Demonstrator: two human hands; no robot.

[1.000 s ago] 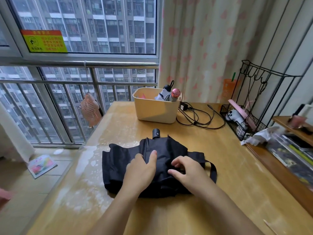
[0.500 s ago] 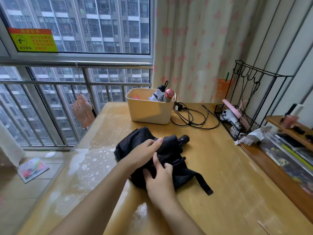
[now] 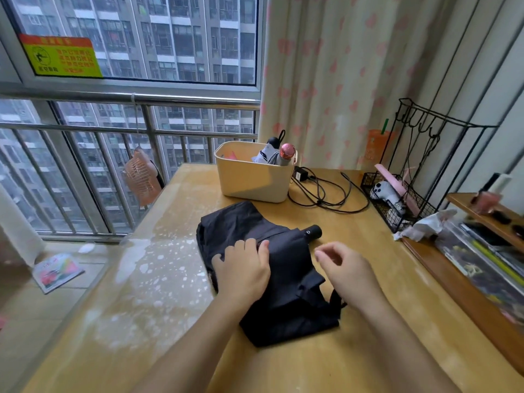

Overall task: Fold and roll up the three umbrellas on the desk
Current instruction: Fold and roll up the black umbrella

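At frame centre, the left hand [image 3: 243,272] is pressing flat-fingered on the black folding umbrella [image 3: 289,268] lying on the desk [image 3: 411,293] while the right hand [image 3: 347,269] is hovering empty, loosely curled, so unpinned canopy folds risk springing loose.

Left hand [image 3: 244,272] flat, palm down, right hand [image 3: 347,269] lifted, fingers relaxed
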